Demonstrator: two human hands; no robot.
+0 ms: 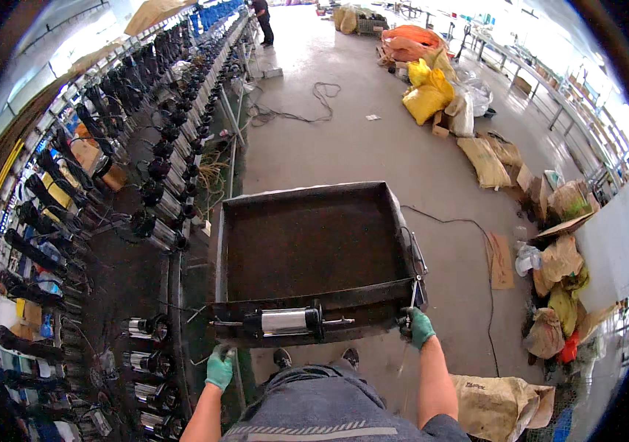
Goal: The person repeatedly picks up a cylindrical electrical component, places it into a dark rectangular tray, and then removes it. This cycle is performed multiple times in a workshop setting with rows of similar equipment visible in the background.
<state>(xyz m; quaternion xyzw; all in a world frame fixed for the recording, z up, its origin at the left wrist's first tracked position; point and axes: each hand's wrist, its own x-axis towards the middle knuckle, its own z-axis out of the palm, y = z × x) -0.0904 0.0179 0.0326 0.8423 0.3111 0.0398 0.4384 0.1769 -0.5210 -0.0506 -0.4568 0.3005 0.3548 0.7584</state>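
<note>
A silver metal cylinder with black end pieces and a shaft at each end (285,322) lies across the near ledge of a large dark rectangular tray (307,300). My left hand (220,368), in a green glove, is just below the tray's near left corner. Its fingers are curled, seemingly around a thin bent metal rod (199,362). At the near right corner is my right hand (420,328), also gloved in green, closed on something dark that I cannot make out. A slim metal tool (414,289) stands against the tray just above this hand.
On the left, a long rack (171,272) carries rows of similar cylinders (151,361) and black cabled parts. Sacks (484,162) and cartons line the right side. A cable (490,295) runs over the floor; a pale sack (495,401) lies near right. Someone (264,22) stands far off.
</note>
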